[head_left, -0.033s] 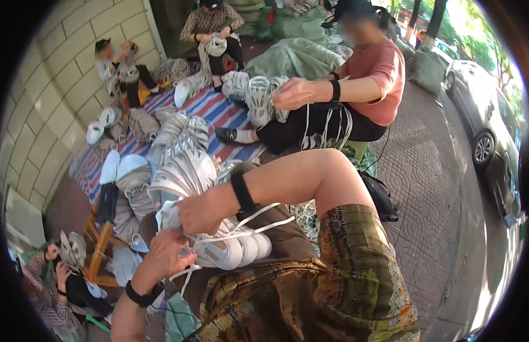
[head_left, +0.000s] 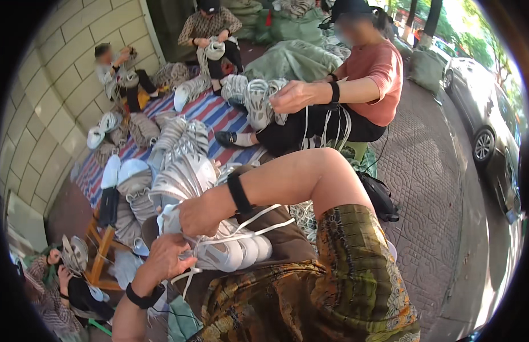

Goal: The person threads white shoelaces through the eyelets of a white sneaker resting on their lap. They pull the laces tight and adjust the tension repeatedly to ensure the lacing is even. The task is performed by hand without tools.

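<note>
Across my lap lies a row of nested white and grey shoe uppers [head_left: 241,246], with loose white laces [head_left: 259,229] trailing over them to the right. My left hand [head_left: 166,257] is closed at the near left end of the row, its fingers pinching the edge of a shoe upper. Just above it my right hand [head_left: 200,216] is closed on the same pale upper [head_left: 169,216], knuckles up. The fingertips of my right hand are partly hidden, so the exact grip on lace or edge does not show. A larger stack of uppers [head_left: 184,171] stands right beyond my hands.
Several people sit working around a striped sheet [head_left: 230,117]. One in a pink top [head_left: 384,80] sits ahead to the right, arm stretched out. More uppers [head_left: 142,131] lie on the sheet. A wooden stool [head_left: 99,256] stands at left, a black bag [head_left: 378,196] at right.
</note>
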The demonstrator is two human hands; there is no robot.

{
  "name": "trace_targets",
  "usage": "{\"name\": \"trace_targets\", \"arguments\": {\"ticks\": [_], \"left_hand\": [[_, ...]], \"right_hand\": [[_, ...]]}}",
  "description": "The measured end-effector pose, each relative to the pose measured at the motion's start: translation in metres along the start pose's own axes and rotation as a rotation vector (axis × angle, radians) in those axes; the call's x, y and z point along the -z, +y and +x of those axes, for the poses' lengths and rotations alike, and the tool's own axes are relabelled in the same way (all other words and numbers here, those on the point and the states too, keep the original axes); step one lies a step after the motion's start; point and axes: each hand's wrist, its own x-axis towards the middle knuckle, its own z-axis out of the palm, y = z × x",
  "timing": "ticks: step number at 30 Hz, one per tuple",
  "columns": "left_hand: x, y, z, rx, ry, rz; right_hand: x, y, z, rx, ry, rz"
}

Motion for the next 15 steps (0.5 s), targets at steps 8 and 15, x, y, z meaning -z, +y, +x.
{"name": "trace_targets", "arguments": {"ticks": [8,15], "left_hand": [[0.007,0.003,0.010,0.084,-0.127,-0.089],[-0.001,0.004,0.008,0.125,-0.110,-0.086]], "right_hand": [[-0.012,0.024,0.021,0.184,-0.182,0.068],[-0.011,0.019,0.030,0.232,-0.250,-0.067]]}}
